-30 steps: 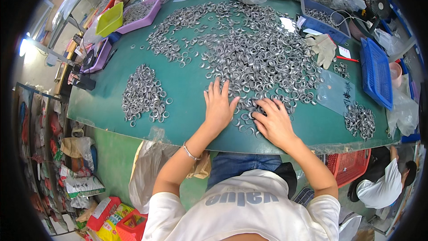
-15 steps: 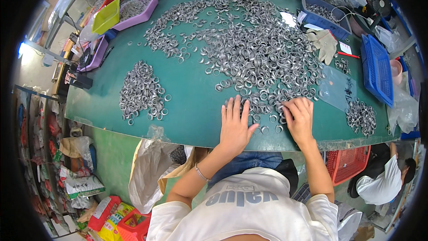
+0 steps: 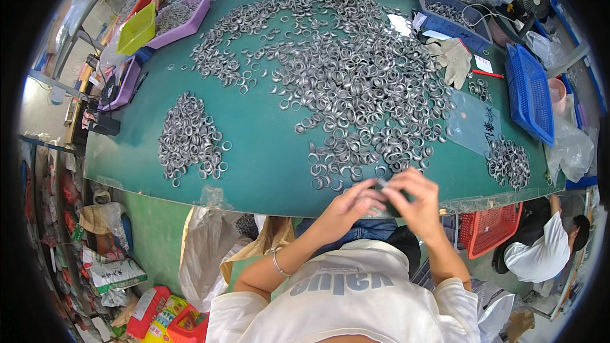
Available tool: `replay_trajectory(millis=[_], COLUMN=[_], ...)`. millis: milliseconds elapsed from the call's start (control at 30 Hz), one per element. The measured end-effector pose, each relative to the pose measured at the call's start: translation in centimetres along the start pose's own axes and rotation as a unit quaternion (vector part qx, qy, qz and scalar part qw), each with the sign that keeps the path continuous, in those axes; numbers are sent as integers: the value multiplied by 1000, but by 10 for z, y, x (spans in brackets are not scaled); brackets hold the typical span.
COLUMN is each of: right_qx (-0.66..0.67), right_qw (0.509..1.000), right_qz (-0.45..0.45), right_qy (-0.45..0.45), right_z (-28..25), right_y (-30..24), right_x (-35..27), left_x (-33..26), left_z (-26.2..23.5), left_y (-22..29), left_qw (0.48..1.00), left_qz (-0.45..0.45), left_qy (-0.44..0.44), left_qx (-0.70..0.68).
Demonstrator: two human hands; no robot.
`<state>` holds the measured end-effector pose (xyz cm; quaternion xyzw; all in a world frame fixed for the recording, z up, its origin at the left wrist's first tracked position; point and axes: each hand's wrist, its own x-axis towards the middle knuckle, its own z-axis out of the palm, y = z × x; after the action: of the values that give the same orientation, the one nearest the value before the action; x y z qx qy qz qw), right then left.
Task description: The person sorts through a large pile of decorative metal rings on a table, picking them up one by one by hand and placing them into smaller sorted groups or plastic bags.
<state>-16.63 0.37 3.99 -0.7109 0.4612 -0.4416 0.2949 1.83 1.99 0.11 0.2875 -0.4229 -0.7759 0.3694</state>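
Observation:
Many grey metal rings point(image 3: 375, 82) lie in a wide heap over the middle of the green table point(image 3: 267, 171). Close to the table's front edge, my right hand point(image 3: 414, 200) is closed in a pinch on a small grey metal ring point(image 3: 381, 183). My left hand point(image 3: 352, 208) faces it, its fingertips near that ring; motion smears its fingers, so its grip is unclear. Just beyond both hands is the near fringe of the heap. Separate ring piles sit at the left point(image 3: 190, 140) and the right point(image 3: 508, 164).
A glove point(image 3: 454, 62), a red pen point(image 3: 488, 74) and a clear plastic bag point(image 3: 473, 121) lie on the right. Blue baskets point(image 3: 530, 92) and a blue bin point(image 3: 454, 22) line that side. Purple point(image 3: 184, 22) and yellow-green point(image 3: 136, 30) trays stand far left. Another person point(image 3: 540, 248) is at lower right.
Both hands have drawn back from the heap to the front edge and come together, the right now pinching a ring. The left hand no longer lies flat beside the rings. The view has shifted slightly.

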Motion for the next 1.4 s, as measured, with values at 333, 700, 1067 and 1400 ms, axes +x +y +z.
replay_trajectory(millis=[333,700,1067,1400], right_qx=[-179,121,-299,-149], right_qw=[982,979,954,980], right_qz=[-28,157,12,-123], right_qy=[55,-39,11,56], right_z=[-2,9,11,6], right_y=[14,7,30,10], right_x=[37,-1,43,17], left_x=[-9,-2,-4,-2], left_z=[-1,19,11,16], left_y=[-7,6,5,8], left_qw=[971,967,946,957], left_qz=[-103,-61,-145,-62], left_qy=[78,134,116,152], left_qx=[-200,-205,-267,-241])
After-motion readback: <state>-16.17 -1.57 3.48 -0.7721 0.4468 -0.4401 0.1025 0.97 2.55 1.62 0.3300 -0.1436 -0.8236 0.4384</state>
